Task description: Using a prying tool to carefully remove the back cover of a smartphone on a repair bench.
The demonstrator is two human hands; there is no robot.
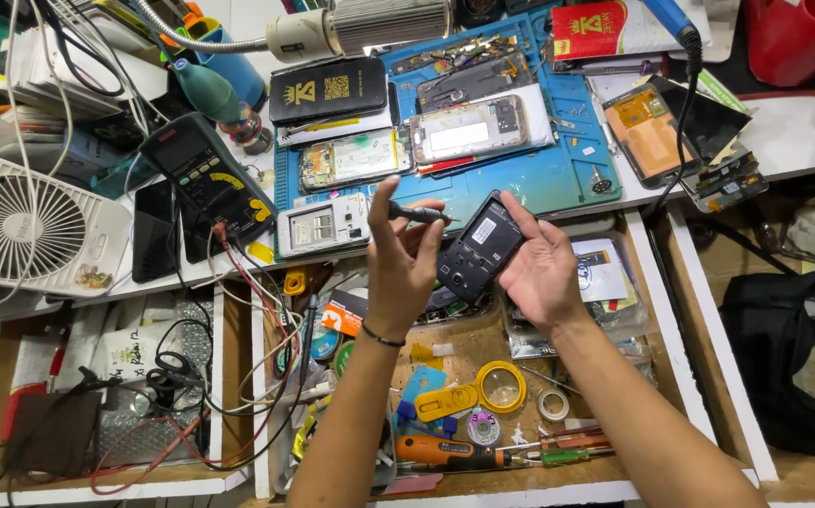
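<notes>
Phone repair in hand, judged mid-disassembly: the black phone (479, 252) has its back off, inner frame and a small white label exposed, but the body is whole and no parts look lifted from it yet, so most of the opening-up seems left. The right hand (541, 265) cradles the phone above the open drawer (482, 353), just in front of the desk (802, 141); its fingers (518, 209) wrap the upper right edge, thumb under the lower edge. The phone is tilted, top toward the blue mat (567, 169). The left hand (403, 254) pinches a small screwdriver (419, 214) between thumb and fingertips, clenched on the handle, tip pointing right at the phone's upper left corner, very close; contact cannot be told. 4 other stripped phones lie on the mat.
</notes>
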